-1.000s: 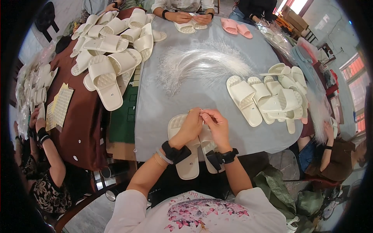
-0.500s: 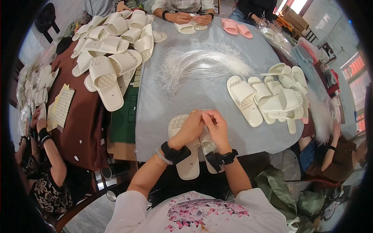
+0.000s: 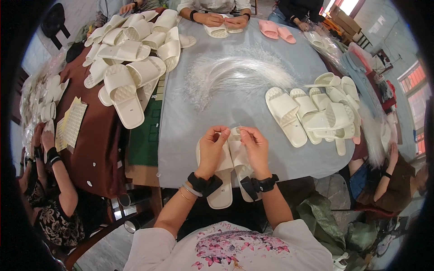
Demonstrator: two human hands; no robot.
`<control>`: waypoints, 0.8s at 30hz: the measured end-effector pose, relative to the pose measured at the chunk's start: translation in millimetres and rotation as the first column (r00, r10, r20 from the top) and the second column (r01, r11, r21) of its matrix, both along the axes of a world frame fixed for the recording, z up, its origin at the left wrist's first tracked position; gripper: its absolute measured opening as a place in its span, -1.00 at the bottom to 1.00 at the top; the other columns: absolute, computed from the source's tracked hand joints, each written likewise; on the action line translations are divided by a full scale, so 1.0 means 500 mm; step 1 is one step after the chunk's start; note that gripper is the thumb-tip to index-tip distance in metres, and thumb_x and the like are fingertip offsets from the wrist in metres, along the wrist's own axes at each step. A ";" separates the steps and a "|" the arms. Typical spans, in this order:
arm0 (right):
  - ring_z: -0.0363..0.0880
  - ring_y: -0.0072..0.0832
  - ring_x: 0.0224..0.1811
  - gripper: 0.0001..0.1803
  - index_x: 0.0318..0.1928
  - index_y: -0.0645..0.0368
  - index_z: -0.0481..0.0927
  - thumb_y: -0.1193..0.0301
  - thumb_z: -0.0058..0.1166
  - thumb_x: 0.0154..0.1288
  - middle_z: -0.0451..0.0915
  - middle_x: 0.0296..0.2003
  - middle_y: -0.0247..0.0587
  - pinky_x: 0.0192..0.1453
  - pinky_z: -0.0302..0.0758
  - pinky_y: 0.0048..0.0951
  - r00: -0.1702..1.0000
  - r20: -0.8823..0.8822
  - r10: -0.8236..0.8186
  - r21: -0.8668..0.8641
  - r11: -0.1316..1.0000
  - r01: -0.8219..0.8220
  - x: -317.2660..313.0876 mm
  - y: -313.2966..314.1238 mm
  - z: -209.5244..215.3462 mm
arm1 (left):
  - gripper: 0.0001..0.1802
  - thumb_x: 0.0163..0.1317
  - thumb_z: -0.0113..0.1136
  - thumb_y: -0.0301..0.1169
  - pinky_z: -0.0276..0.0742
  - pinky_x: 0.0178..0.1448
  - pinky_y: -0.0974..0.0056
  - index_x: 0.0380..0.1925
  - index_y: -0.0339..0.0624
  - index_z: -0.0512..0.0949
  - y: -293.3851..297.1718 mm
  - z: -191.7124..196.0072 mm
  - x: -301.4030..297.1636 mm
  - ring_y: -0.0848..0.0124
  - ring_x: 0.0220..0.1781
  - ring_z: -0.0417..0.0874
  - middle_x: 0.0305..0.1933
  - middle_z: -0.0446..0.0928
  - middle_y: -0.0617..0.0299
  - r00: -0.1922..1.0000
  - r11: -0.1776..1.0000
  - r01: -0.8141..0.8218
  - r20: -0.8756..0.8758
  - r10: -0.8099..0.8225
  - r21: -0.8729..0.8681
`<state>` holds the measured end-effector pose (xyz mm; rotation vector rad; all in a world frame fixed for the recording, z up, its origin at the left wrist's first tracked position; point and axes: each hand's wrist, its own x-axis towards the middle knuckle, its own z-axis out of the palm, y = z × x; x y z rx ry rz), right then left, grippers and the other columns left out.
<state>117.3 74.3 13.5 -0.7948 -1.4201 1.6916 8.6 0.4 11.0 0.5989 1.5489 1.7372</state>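
Slippers being paired and tied at the tabletop's (image 3: 253, 108) near edge.
Left hand (image 3: 211, 151) and right hand (image 3: 255, 149) pinch fingers on a white slipper pair (image 3: 230, 174); heaps left (image 3: 131, 58) and right (image 3: 323, 113) look unsorted, so much seems left.

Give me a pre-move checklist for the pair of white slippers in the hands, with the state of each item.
1. Both hands on the slipper pair: ok, left hand and right hand grip its far end.
2. Pair lying side by side at the table edge: ok.
3. Something thin pinched between the fingertips: cannot tell.
4. Pile of thin white strands in front: ok, untouched.
5. Finished white slippers on the right, apart from the hands: ok.
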 end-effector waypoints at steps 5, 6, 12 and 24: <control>0.37 -0.75 -0.39 -0.86 -0.21 0.24 0.54 0.47 0.04 0.23 0.50 -0.38 -0.45 -0.32 0.33 -0.70 1.000 -0.008 -0.030 -0.042 0.999 0.030 -0.005 -0.006 0.012 | -0.85 0.21 0.12 -0.35 0.13 -0.44 0.58 -0.28 -0.17 0.47 0.001 0.009 0.006 0.73 -0.48 0.24 -0.42 0.38 0.47 0.988 0.976 -0.100 0.135 0.074 0.196; 0.37 -0.76 -0.38 -0.87 -0.23 0.24 0.54 0.47 0.04 0.23 0.50 -0.38 -0.45 -0.32 0.33 -0.70 1.000 -0.005 -0.026 -0.042 0.999 0.026 -0.004 -0.007 0.011 | -0.85 0.21 0.12 -0.35 0.13 -0.44 0.58 -0.28 -0.17 0.47 0.000 0.010 0.007 0.73 -0.48 0.24 -0.42 0.38 0.47 0.988 0.976 -0.101 0.135 0.076 0.193; 0.36 -0.77 -0.40 -0.90 -0.28 0.26 0.53 0.49 0.06 0.20 0.49 -0.41 -0.46 -0.32 0.32 -0.72 0.997 0.070 0.033 0.128 0.991 -0.042 -0.009 -0.009 0.005 | -0.83 0.24 0.08 -0.35 0.06 -0.49 0.59 -0.23 -0.19 0.50 -0.003 0.009 0.008 0.75 -0.51 0.17 -0.41 0.37 0.47 0.995 0.975 -0.040 0.098 0.019 0.218; 0.32 -0.78 -0.46 -0.91 -0.31 0.26 0.51 0.51 0.06 0.18 0.44 -0.45 -0.48 -0.36 0.29 -0.73 0.995 0.092 0.047 0.123 0.991 -0.058 -0.009 -0.008 0.005 | -0.77 0.32 -0.06 -0.28 0.08 -0.47 0.60 -0.28 -0.22 0.45 -0.003 0.007 0.003 0.74 -0.53 0.16 -0.49 0.30 0.48 0.971 0.988 -0.014 0.240 -0.024 0.154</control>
